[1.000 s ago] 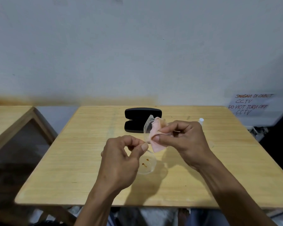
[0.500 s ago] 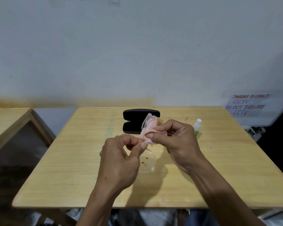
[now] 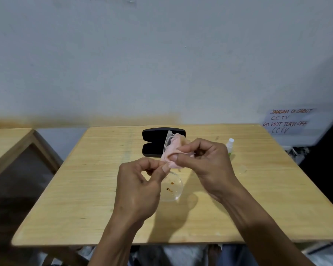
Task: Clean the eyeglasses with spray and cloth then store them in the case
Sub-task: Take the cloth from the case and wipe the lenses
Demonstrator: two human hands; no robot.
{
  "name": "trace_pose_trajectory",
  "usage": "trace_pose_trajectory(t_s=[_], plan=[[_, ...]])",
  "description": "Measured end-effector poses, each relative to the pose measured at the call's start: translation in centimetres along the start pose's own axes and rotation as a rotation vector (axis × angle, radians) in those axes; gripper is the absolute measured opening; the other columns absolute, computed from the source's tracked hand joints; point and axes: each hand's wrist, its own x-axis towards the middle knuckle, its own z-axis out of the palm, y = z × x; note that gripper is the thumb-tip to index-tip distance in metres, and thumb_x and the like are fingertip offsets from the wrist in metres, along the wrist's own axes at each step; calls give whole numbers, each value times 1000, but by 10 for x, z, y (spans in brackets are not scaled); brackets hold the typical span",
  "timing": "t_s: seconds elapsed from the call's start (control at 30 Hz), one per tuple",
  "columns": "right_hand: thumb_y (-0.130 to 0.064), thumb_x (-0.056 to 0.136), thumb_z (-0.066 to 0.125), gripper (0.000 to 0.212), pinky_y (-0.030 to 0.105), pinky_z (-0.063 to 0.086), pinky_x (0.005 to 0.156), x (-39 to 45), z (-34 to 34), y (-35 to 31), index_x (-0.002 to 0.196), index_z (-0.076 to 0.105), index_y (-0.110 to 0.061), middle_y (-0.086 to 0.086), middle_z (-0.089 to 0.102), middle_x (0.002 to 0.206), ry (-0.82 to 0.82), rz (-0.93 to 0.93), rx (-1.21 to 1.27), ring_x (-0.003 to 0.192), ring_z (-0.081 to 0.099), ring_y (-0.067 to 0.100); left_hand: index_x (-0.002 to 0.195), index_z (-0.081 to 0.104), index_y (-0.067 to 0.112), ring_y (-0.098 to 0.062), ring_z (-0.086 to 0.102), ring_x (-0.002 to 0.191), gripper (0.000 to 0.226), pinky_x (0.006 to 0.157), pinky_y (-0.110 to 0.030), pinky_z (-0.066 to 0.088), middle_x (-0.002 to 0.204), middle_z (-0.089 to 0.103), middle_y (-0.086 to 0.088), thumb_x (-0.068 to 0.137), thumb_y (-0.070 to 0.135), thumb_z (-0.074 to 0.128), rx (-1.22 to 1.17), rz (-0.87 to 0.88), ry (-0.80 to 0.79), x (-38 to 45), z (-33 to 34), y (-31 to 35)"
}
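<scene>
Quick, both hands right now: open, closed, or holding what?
Left hand: closed, pinching the clear eyeglasses near the bridge.
Right hand: closed, pinching the pink cloth around the upper lens.

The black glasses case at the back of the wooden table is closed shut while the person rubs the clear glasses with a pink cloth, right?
Not quite. The head view shows the black glasses case lying open at the back of the wooden table, not closed. The rest holds: the right hand rubs the clear-framed glasses with the pink cloth, and the left hand holds the frame.
</scene>
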Motion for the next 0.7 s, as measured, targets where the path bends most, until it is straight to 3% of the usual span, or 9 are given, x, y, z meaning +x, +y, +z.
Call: trace_pose_trajectory(t_s=[0.1, 0.2, 0.27, 0.33, 0.43, 0.57, 0.63, 0.7], plan=[[6, 64, 87, 22, 25, 57, 67, -6, -12, 2, 65, 74, -12, 0, 71, 63, -4, -11, -28, 63, 66, 12, 70, 77, 15, -9, 60, 61, 11, 61, -20, 49, 67, 75, 0, 80, 15, 78, -16, -30, -12, -1, -1, -2], [-10, 61, 88, 16, 31, 59, 78, -7, -22, 5, 70, 75, -9, 11, 77, 72, 58, -30, -55, 77, 71, 15, 69, 76, 14, -4, 62, 60, 12, 58, -11, 49, 69, 74, -7, 80, 11, 78, -32, -47, -16, -3, -1, -2], [-11, 61, 87, 19, 26, 59, 81, -6, -29, 8, 73, 73, -6, 9, 77, 75, 104, -33, -48, 84, 74, 10, 68, 76, 13, -2, 62, 61, 13, 59, -10, 49, 69, 74, -8, 80, 11, 78, -69, -52, 10, -1, -2, -1], [-16, 58, 87, 25, 22, 58, 75, -8, -38, 7, 75, 72, -6, 6, 76, 73, 101, 1, 14, 75, 73, 10, 68, 75, 13, -3, 61, 63, 13, 66, -14, 51, 66, 72, -3, 80, 11, 78, -127, -63, 55, 3, -5, 0], [-22, 56, 89, 31, 21, 58, 70, -17, -45, 6, 78, 74, -8, 10, 75, 76, -37, 93, 151, 71, 73, 15, 74, 76, 12, -9, 63, 73, 7, 75, -23, 50, 74, 73, -3, 80, 12, 78, -211, -92, 121, 10, -9, 2], [-4, 67, 77, 19, 21, 58, 66, -29, -29, 11, 82, 67, 1, 10, 72, 68, -122, 179, 278, 62, 69, 14, 76, 76, 10, -15, 62, 79, 6, 79, -27, 48, 81, 74, -9, 82, 11, 76, -268, -111, 145, 15, -5, 6], [2, 68, 82, 20, 23, 58, 67, -33, -17, 14, 82, 68, 0, 10, 72, 69, -133, 186, 286, 61, 68, 15, 72, 74, 13, -14, 61, 76, 10, 78, -26, 48, 75, 73, -5, 82, 10, 76, -282, -118, 145, 14, 0, 8], [-2, 69, 84, 20, 25, 57, 69, -36, -5, 15, 83, 70, -3, 10, 73, 73, -130, 169, 272, 66, 69, 16, 70, 74, 14, -15, 62, 74, 12, 76, -27, 49, 71, 72, -2, 82, 9, 76, -297, -126, 127, 13, 5, 11]])
